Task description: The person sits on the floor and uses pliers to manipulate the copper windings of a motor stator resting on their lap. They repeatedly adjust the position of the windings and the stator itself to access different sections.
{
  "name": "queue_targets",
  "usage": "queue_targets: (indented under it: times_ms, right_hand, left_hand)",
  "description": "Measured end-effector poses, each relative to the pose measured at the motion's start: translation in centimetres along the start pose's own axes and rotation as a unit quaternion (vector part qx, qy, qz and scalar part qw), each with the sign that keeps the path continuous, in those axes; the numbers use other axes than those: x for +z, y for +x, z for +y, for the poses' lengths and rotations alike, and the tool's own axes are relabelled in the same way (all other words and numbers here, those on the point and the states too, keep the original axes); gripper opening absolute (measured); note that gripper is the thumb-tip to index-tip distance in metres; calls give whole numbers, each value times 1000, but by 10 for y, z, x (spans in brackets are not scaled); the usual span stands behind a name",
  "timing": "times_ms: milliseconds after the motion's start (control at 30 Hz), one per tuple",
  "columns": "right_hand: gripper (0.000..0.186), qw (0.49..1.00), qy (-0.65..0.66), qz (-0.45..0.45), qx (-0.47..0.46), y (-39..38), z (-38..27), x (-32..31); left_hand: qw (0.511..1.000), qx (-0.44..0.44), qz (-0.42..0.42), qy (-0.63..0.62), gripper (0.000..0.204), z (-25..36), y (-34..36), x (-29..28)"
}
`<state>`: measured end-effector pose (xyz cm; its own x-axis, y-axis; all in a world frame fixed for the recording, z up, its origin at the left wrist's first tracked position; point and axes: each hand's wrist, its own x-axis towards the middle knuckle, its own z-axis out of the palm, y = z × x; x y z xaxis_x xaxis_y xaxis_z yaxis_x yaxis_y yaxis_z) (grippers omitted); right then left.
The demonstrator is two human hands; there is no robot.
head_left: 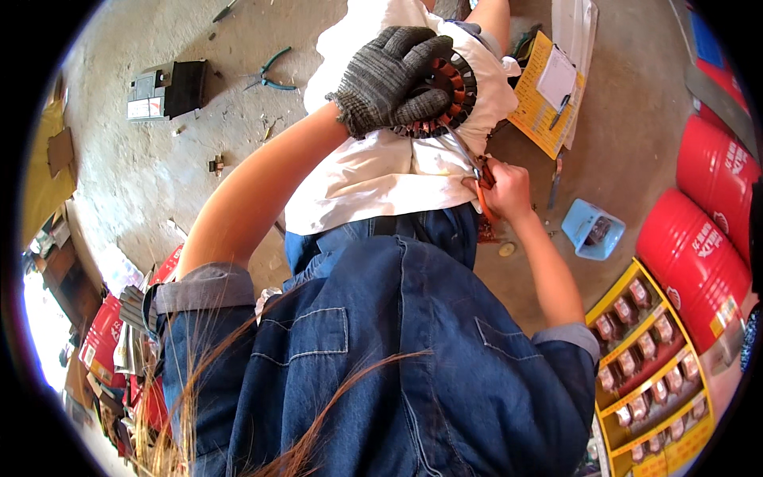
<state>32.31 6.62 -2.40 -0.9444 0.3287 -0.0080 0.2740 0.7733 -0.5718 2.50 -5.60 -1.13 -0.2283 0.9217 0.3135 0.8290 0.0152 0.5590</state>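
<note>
A ring-shaped motor stator (pixel 465 83) with copper-coloured windings and dark teeth rests on a white cloth (pixel 350 195) over my lap. Wearing a grey knitted glove, my left hand (pixel 393 79) is closed on its left side, fingers curled over the rim and into the centre. My bare right hand (pixel 509 189) grips orange-handled pliers (pixel 483 199) below and to the right of the ring. Their slim metal jaws point up and left at the ring's lower edge; whether the tips pinch anything is too small to tell.
Teal-handled pliers (pixel 276 70) and a black-and-grey box (pixel 167 90) lie on the floor to the left. At right are a yellow sheet with paper and a pen (pixel 539 119), a blue plastic container (pixel 592 230), red drums (pixel 693 266) and a yellow rack of small parts (pixel 656 374).
</note>
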Motion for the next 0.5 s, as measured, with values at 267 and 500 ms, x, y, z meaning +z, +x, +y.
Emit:
queue_targets:
  times_ms: [267,500]
  right_hand:
    - [54,1000,-2,-3,2,0,6,1]
    - [55,992,-6,-62,107,-6,-28,-20]
  left_hand:
    - [1000,-5,2,30,81,7,2,-1]
    - [999,-19,-28,-15,85,-1,0,1]
